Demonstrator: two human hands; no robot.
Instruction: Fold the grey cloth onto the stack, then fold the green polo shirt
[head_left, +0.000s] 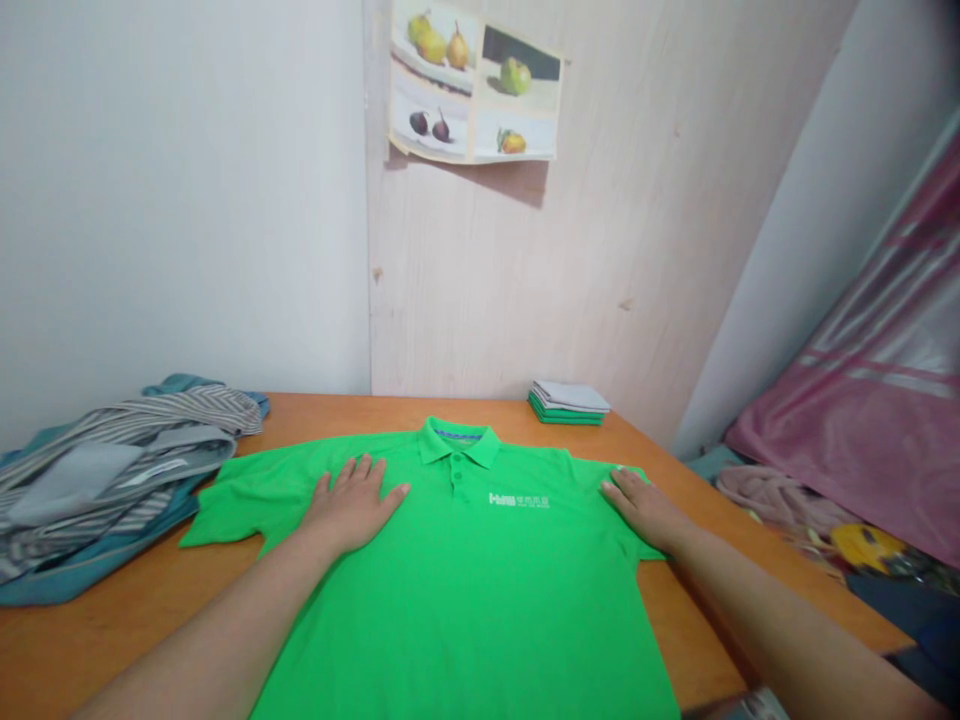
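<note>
A bright green polo shirt (480, 570) lies spread face up on the orange wooden table (150, 610), collar toward the wall, with a small white logo on the chest. My left hand (352, 505) lies flat and open on the shirt's chest, left of the collar buttons. My right hand (641, 505) rests flat and open on the shirt's right shoulder, by the sleeve. Neither hand holds anything.
A heap of striped grey and teal clothes (112, 475) lies at the table's left. A small stack of folded grey and green garments (568, 402) sits at the back by the wall. Pink fabric and other items (862, 440) lie to the right of the table. A fruit poster (474, 85) hangs above.
</note>
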